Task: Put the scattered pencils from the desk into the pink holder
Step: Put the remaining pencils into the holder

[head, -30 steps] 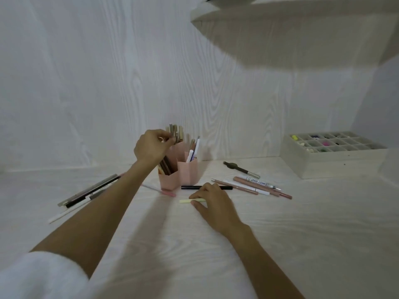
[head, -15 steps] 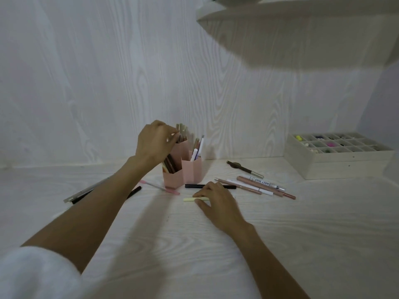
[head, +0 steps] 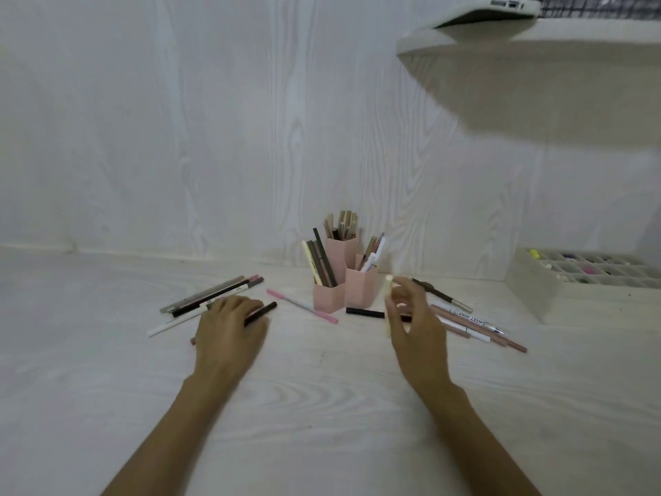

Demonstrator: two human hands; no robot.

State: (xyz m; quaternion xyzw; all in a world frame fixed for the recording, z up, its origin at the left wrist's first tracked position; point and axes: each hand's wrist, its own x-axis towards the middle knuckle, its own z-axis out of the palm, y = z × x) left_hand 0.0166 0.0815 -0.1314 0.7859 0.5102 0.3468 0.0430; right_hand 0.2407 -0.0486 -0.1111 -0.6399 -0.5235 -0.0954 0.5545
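Several long pencils in brown, black and white point(head: 211, 298) lie bundled at the left of the pale wood-grain desk point(head: 322, 424). My left hand point(head: 229, 331) rests on their near ends, fingers curled over a dark brown pencil point(head: 263, 311). A pink pen point(head: 302, 306) lies just beside the pink hexagonal three-cup holder point(head: 343, 284), which stands near the back wall, already stocked. My right hand point(head: 415, 323) pinches a pale yellow pencil point(head: 388, 304) upright, off the desk. More pencils point(head: 475, 325) lie scattered further right.
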